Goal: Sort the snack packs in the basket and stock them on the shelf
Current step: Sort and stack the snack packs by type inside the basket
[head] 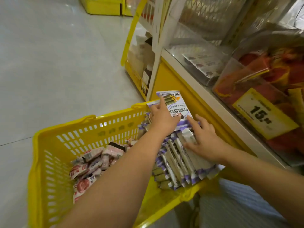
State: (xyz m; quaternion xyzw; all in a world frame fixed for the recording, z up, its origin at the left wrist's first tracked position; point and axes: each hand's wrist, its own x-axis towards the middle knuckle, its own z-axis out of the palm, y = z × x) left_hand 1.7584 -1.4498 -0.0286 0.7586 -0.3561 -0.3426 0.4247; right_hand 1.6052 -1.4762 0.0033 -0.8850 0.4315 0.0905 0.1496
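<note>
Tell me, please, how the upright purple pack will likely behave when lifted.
The purple pack is probably fairly stiff: it stands upright in the left hand without sagging. Likely light, since one hand holds it. Its glossy wrapper may be slippery.

Yellow price tag [264,113] on shelf bin reading "15", snack pack [176,104] print unreadable
</note>
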